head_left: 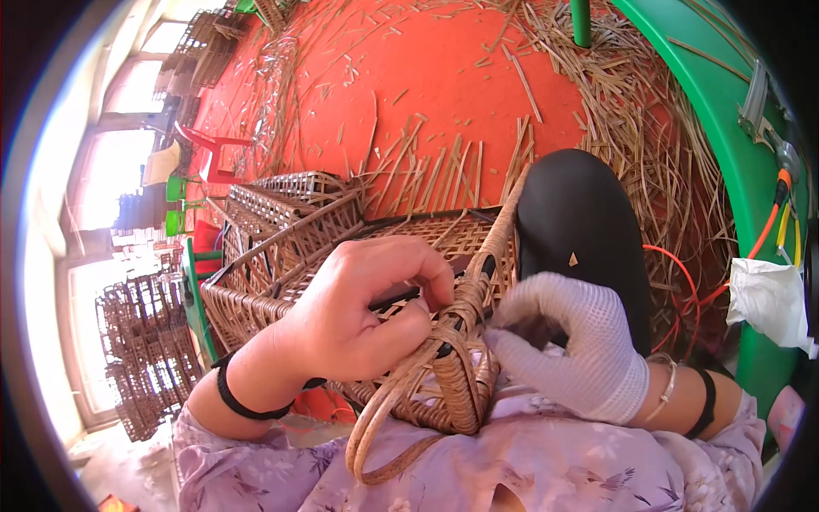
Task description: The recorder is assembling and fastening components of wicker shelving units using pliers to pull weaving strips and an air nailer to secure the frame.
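A woven wicker frame [465, 397] rests against my lap, its edge bound with tan rattan strip over black tube. My bare left hand [371, 307] is closed at the wrapped corner, thumb and fingers curled inward; what lies between them is hidden. On the corner's other side, my right hand [576, 341], in a white knit glove, has its fingers bent together, tips close to the binding. Whatever they grip cannot be made out. A loose rattan strip [368, 439] loops down from the joint, below my left hand and over the floral cloth on my lap.
Cut rattan strips [657, 136] lie in heaps on the red floor [444, 77]. A green chair arm [725, 162] curves along the right, with a tool on an orange hose [778, 196] and white paper [768, 294]. Stacked woven pieces [145, 350] stand by the left windows.
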The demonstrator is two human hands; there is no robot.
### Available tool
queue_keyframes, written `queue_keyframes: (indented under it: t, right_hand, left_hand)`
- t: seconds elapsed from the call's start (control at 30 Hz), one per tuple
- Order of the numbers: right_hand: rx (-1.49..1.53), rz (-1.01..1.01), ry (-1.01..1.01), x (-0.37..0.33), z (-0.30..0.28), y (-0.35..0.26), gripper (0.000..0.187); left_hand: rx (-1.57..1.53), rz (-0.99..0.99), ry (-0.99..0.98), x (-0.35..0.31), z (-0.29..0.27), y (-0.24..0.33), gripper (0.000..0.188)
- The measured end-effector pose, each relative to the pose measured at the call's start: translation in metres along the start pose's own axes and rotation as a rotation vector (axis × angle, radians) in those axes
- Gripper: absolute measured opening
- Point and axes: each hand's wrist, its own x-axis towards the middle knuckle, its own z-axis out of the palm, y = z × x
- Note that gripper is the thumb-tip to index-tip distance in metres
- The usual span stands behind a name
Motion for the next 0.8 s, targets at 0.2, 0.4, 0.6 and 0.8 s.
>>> queue_keyframes:
  t: [0.2,0.4,0.6,0.8]
  right_hand:
    - [0.527,0.514,-0.210,-0.008,-0.009,-0.017,0.031]
    - [0.589,0.566,-0.227,-0.011,-0.011,-0.021,0.042]
    - [0.720,0.565,-0.279,-0.011,-0.008,-0.007,0.044]
    - [0.588,0.438,-0.345,-0.004,-0.011,-0.001,0.041]
  left_hand:
    - [-0.005,0.001,0.044,-0.002,0.002,-0.001,0.013]
    - [0.057,0.024,0.091,-0.004,0.004,0.002,0.012]
    - [0.060,0.086,0.118,-0.005,0.007,0.000,0.011]
    - [0.019,0.062,0.100,-0.006,0.007,0.000,0.011]
